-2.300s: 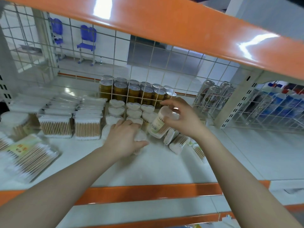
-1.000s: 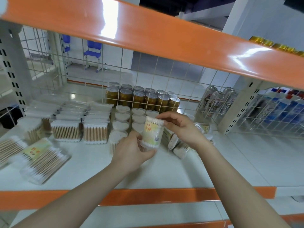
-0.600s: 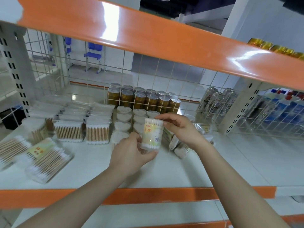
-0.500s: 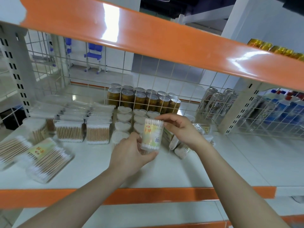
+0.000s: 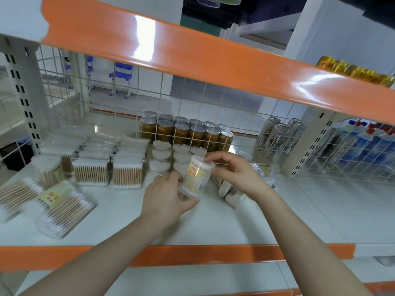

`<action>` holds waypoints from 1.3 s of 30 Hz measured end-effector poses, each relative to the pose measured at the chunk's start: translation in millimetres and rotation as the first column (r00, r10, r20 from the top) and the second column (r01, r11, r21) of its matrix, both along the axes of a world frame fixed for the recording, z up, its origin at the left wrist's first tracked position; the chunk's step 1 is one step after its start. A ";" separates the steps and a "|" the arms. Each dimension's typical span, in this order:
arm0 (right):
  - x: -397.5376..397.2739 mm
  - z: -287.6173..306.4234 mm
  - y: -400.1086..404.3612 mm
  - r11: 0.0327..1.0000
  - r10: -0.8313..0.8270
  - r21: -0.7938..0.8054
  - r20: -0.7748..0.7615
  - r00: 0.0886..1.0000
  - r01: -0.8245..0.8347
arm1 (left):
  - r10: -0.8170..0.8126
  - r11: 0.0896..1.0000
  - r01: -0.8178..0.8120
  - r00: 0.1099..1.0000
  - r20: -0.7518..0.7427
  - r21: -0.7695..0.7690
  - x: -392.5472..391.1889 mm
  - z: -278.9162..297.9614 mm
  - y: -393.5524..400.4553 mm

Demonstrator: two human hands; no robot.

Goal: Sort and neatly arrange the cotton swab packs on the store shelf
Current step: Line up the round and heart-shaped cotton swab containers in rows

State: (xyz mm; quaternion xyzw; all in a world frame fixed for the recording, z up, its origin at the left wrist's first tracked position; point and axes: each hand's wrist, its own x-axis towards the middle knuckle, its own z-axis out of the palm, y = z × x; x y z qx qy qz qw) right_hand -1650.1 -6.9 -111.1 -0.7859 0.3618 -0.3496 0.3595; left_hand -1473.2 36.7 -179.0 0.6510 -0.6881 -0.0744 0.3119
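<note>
Held pack: we hold a round clear tub of cotton swabs [image 5: 195,178], tilted a little to the right, with a yellow label on its side and white swab tips showing under the lid.
Where it is: we keep it raised just above the white shelf [image 5: 245,223], in front of the heart-shaped swab boxes [image 5: 171,155].
Left hand [image 5: 165,198]: our fingers and thumb curl round the tub's lower end, grasping it.
Right hand [image 5: 234,171]: our fingertips pinch the rim of the tub's lid.
Since earlier: about two seconds ago our right hand alone held the tub leaning over, while our left rested on the heart boxes; now both hands hold it, nearer upright, label facing us.
Other packs: square swab boxes [image 5: 109,167] stand in rows at the left, flat bagged swabs [image 5: 62,207] lie loose at the left front, and more tubs [image 5: 233,192] lie on their sides under our right wrist.
Shelf: orange front edges, a white wire grid at the back, gold cans [image 5: 186,132] and silver cans [image 5: 280,133] behind it.
Room: blue chairs [image 5: 120,77] on a pale floor beyond the grid.
</note>
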 end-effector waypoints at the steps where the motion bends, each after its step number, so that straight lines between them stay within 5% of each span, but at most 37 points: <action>1: -1.7 -0.6 0.0 1.000 -0.017 0.008 -0.016 1.000 0.017 | -0.007 1.000 0.007 1.000 0.016 -0.003 -0.7 0.3 -1.0; 11: -22.8 -6.4 -6.4 0.976 -0.208 0.048 -0.078 0.975 0.212 | -0.098 0.995 0.097 0.990 0.105 0.017 -13.6 -2.1 -5.4; 16: -29.0 -17.0 -15.3 0.939 -0.341 -0.055 -0.256 0.905 0.339 | -0.111 0.994 0.110 0.988 0.106 0.014 -7.5 -3.7 -6.7; 29: -12.3 -71.8 -43.2 0.913 -0.375 -0.320 -0.413 0.830 0.254 | -0.085 0.995 0.088 0.993 0.081 -0.041 17.2 -23.1 -24.8; 39: -23.2 -84.0 -39.3 0.872 -0.367 -0.471 -0.440 0.820 0.138 | -0.171 0.980 0.191 0.950 0.261 -0.051 15.4 -24.2 -36.9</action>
